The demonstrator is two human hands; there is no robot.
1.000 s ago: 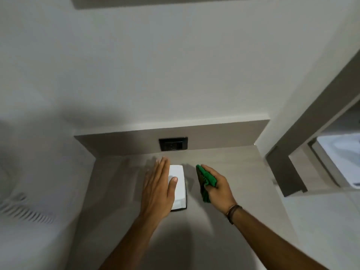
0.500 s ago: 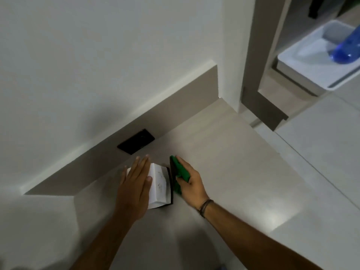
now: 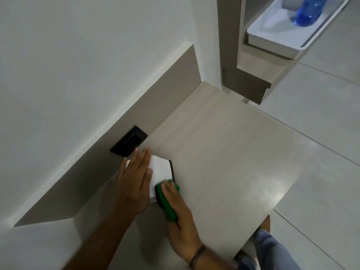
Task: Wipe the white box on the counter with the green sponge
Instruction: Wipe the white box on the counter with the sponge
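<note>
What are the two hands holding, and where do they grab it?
Right hand grips the green sponge along its top edge. Left hand lies flat on the white box, steadying it, not gripping.

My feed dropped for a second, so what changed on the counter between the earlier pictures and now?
The right hand brought the green sponge from beside the white box onto the box's near right edge, fingers now pressing on top of it. The camera also swung, bringing the blue bottle into sight. Unchanged: the left hand lies flat on the box, and the sponge is in the same grip.
</note>
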